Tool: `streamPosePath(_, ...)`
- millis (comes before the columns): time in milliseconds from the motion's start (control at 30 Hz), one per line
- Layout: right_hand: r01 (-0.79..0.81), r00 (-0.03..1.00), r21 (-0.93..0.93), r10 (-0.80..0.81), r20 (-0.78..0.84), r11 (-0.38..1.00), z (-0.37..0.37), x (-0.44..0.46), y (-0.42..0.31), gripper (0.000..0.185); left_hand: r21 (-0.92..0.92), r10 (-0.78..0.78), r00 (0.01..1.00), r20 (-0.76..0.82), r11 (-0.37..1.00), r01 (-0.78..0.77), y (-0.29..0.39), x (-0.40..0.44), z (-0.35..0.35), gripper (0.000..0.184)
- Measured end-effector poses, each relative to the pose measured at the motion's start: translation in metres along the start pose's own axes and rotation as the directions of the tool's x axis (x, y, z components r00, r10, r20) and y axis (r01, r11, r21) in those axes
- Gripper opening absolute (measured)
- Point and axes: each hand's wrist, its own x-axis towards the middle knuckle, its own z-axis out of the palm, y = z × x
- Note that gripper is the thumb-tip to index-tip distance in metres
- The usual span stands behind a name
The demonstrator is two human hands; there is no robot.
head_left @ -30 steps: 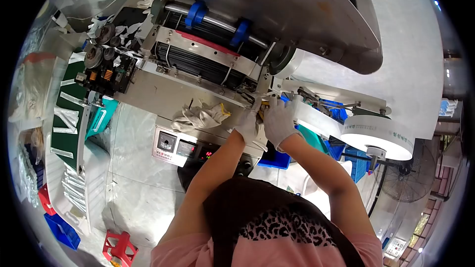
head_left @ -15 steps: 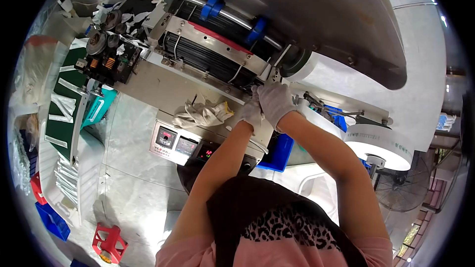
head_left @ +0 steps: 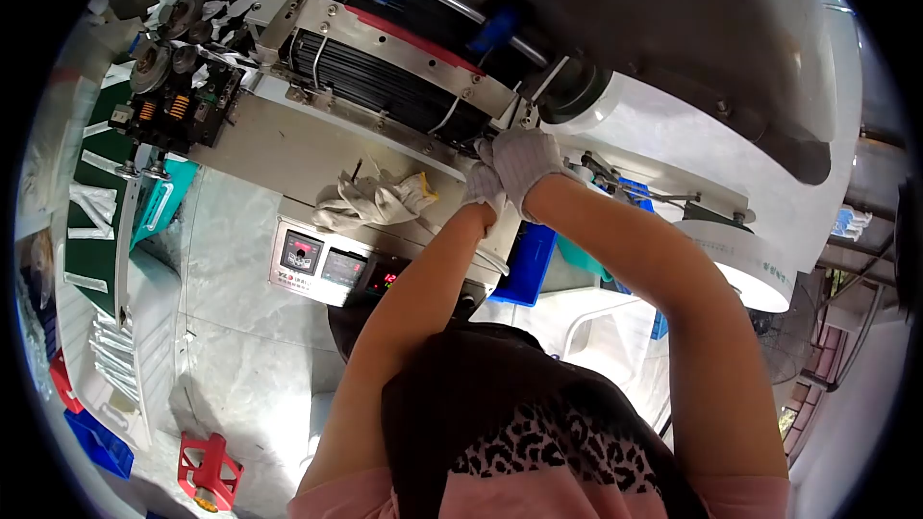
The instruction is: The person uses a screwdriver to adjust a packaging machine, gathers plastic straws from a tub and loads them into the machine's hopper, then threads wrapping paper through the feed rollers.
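Note:
Both hands wear white knit gloves and meet at the right end of the machine's black ribbed section [head_left: 385, 83]. My left hand [head_left: 484, 186] is low against the machine's front edge, its fingers curled and partly covered. Over it lies my right hand [head_left: 524, 160], fingers bent around a spot beside the metal bracket. What either hand grips is hidden. Left of them, loose white gloves [head_left: 373, 200] rest on the beige machine top [head_left: 288, 149]. Below those gloves is a control panel [head_left: 327, 267] with red digits.
A large metal cover [head_left: 673, 29] hangs above the hands. A white tape roll [head_left: 740, 259] sits at the right, a blue bin [head_left: 526, 264] below the hands. At the left are a geared mechanism [head_left: 178, 96] and a green belt [head_left: 93, 240]; a red stool [head_left: 209, 471] stands on the floor.
My right hand has moved left and over my left hand, and both are closer together at the machine's edge. The view has shifted, with the cover now lower at the right.

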Motion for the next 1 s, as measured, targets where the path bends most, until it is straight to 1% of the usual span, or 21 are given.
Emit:
streamPosePath(33, 0.000, 1.000, 0.007, 0.000, 0.006, 1.000, 0.002, 0.000, 0.000, 0.051, -0.020, -0.002, 1.000, 0.018, 1.000, 0.003, -0.004, 0.004, 0.004, 0.069)
streamPosePath(100, -0.011, 1.000, 0.104, 0.013, -0.022, 0.995, 0.007, 0.003, 0.000, 0.050, -0.034, -0.009, 0.999, 0.040, 0.999, 0.010, -0.013, 0.007, 0.012, 0.074)
streamPosePath(133, -0.025, 0.980, 0.104, 0.045, -0.196, 0.994, 0.021, 0.005, -0.002, 0.015, 0.066, 0.051, 0.998, 0.032, 0.996, -0.053, -0.020, 0.009, 0.020, 0.073)
streamPosePath(200, -0.031, 0.984, 0.104, 0.049, -0.173, 0.994, 0.019, 0.002, -0.002, 0.016, 0.167, 0.114, 0.993, 0.030, 0.979, -0.117, -0.032, 0.018, 0.034, 0.073)
streamPosePath(300, -0.014, 0.987, 0.106, 0.031, -0.158, 0.994, 0.019, 0.002, 0.000, 0.019, 0.073, 0.037, 0.998, 0.059, 0.996, -0.041, -0.036, 0.028, 0.042, 0.076)
streamPosePath(433, 0.047, 0.985, 0.106, -0.028, -0.173, 0.993, 0.019, 0.000, 0.004, 0.023, 0.029, 0.019, 0.998, 0.059, 0.999, -0.021, -0.023, 0.025, 0.028, 0.069)
streamPosePath(567, 0.014, 0.990, 0.098, -0.001, -0.140, 0.995, 0.012, -0.004, 0.004, 0.024, -0.009, -0.002, 0.999, 0.053, 1.000, 0.002, -0.014, 0.023, 0.022, 0.063)
streamPosePath(633, 0.032, 0.979, 0.027, -0.025, -0.204, 0.999, 0.012, -0.006, 0.003, 0.021, -0.032, -0.014, 0.999, 0.049, 0.999, 0.016, -0.010, 0.023, 0.018, 0.060)
streamPosePath(667, 0.036, 0.978, 0.030, -0.029, -0.208, 0.999, 0.013, -0.005, 0.004, 0.021, -0.044, -0.021, 0.999, 0.043, 0.999, 0.023, -0.008, 0.021, 0.016, 0.059)
streamPosePath(733, 0.069, 0.988, 0.099, -0.054, -0.143, 0.993, 0.019, -0.002, 0.005, 0.016, -0.079, -0.048, 0.998, 0.029, 0.996, 0.050, -0.002, 0.015, 0.009, 0.057)
streamPosePath(767, 0.065, 0.987, 0.103, -0.049, -0.153, 0.993, 0.023, 0.003, 0.003, 0.016, -0.116, -0.076, 0.997, 0.013, 0.990, 0.077, 0.003, 0.010, 0.001, 0.056)
streamPosePath(800, -0.026, 0.983, 0.160, 0.055, -0.177, 0.987, 0.030, 0.007, -0.001, 0.016, -0.221, -0.161, 0.987, 0.006, 0.962, 0.158, 0.008, 0.003, -0.007, 0.056)
streamPosePath(833, -0.117, 0.967, 0.219, 0.162, -0.197, 0.969, 0.033, 0.008, -0.003, 0.016, -0.378, -0.272, 0.961, 0.045, 0.886, 0.268, 0.016, -0.006, -0.021, 0.055)
streamPosePath(867, -0.118, 0.955, 0.071, 0.133, -0.267, 0.991, 0.033, 0.000, -0.003, 0.021, -0.654, -0.470, 0.810, 0.350, 0.496, 0.571, 0.035, -0.023, -0.052, 0.054)
streamPosePath(900, -0.134, 0.951, 0.087, 0.153, -0.270, 0.987, 0.030, 0.000, 0.000, 0.021, -0.642, -0.462, 0.814, 0.351, 0.515, 0.569, 0.009, -0.023, -0.045, 0.054)
streamPosePath(933, -0.136, 0.958, 0.107, 0.159, -0.238, 0.985, 0.028, 0.000, -0.001, 0.023, -0.811, -0.403, 0.839, 0.366, 0.304, 0.499, -0.036, -0.019, -0.025, 0.053)
streamPosePath(967, -0.132, 0.965, 0.125, 0.156, -0.208, 0.983, 0.025, 0.000, -0.001, 0.025, -0.913, -0.347, 0.866, 0.361, 0.058, 0.404, -0.060, -0.019, -0.015, 0.054)
streamPosePath(1000, -0.021, 0.992, 0.080, 0.031, -0.125, 0.997, 0.010, -0.009, 0.005, 0.025, -0.910, -0.350, 0.864, 0.361, 0.070, 0.408, -0.052, -0.026, -0.022, 0.054)
